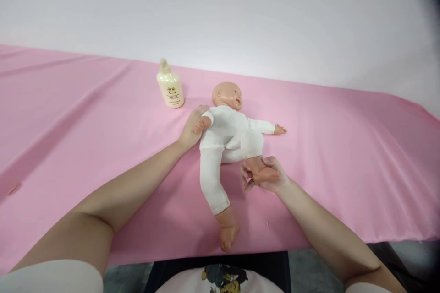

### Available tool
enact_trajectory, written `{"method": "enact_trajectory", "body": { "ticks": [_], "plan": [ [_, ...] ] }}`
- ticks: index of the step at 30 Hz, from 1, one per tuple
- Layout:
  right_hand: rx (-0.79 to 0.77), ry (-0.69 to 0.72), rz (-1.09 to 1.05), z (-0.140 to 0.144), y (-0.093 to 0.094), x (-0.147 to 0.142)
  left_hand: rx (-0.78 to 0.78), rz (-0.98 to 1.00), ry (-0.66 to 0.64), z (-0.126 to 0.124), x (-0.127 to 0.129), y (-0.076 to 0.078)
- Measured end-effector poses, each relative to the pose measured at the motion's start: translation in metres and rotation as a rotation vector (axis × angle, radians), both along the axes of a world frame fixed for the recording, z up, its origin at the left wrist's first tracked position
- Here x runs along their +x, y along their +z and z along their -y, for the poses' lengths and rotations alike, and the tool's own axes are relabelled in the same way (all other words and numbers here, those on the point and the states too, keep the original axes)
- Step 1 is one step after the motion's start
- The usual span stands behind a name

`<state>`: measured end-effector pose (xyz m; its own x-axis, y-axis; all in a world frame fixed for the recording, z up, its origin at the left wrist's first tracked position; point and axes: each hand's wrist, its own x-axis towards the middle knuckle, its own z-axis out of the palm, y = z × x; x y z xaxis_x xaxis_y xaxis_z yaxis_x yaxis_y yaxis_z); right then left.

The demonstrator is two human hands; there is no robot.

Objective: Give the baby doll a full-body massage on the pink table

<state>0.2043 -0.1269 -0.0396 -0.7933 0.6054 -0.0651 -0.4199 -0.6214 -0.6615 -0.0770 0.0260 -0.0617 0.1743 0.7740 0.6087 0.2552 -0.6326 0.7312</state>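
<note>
A baby doll (227,121) with a white cloth body lies on its back, its head turned to the right. At the doll's left-hand side in view, my left hand (192,130) holds it by the shoulder and side. The doll's small arm rests over that hand, and most of my fingers are hidden behind the body. My right hand (277,176) is wrapped round the ankle and foot of one bent leg, raised off the cloth. The other leg stretches toward me, its bare foot near the table's front edge. One doll arm lies out to the right.
A cream pump bottle (172,89) with a dark printed label stands on the pink cloth (337,160) behind my left hand. A small pinkish piece (14,188) lies at far left. Beyond the table rises a white wall (220,13).
</note>
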Motion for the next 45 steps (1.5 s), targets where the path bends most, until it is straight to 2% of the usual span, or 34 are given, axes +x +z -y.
{"method": "enact_trajectory", "body": {
  "ticks": [3, 5, 15, 19, 25, 28, 31, 34, 36, 41, 45],
  "plan": [
    [-0.039, -0.096, 0.107, 0.002, 0.002, -0.002, 0.136, -0.205, -0.083, 0.002, 0.000, 0.003],
    [-0.044, -0.132, 0.144, 0.003, 0.004, -0.004, 0.173, -0.259, -0.089, 0.002, 0.001, 0.005],
    [0.025, -0.105, 0.184, 0.004, 0.003, -0.004, 0.150, -0.244, -0.067, 0.004, 0.000, 0.007],
    [0.089, -0.004, 0.085, 0.003, 0.002, -0.004, 0.102, -0.108, -0.039, 0.002, 0.000, 0.003],
    [0.197, 0.229, -0.014, 0.010, -0.005, -0.002, -0.163, 0.145, 0.079, -0.009, 0.001, -0.006],
    [0.194, 0.420, 0.048, 0.012, -0.008, 0.004, -0.199, 0.239, 0.138, -0.015, 0.000, -0.011],
    [0.241, 0.576, 0.263, 0.011, -0.003, 0.008, -0.237, 0.339, 0.170, -0.022, -0.002, -0.019],
    [0.346, 0.614, 0.502, 0.012, 0.009, 0.006, -0.315, 0.426, 0.156, -0.028, -0.004, -0.025],
    [0.365, 0.601, 0.578, 0.014, 0.015, 0.003, -0.373, 0.483, 0.143, -0.030, -0.005, -0.026],
    [0.317, 0.641, 0.545, 0.014, 0.024, -0.002, -0.436, 0.598, 0.119, -0.030, -0.005, -0.025],
    [0.397, 0.694, 0.483, 0.010, 0.021, -0.002, -0.406, 0.568, 0.122, -0.032, -0.005, -0.026]
  ]
}}
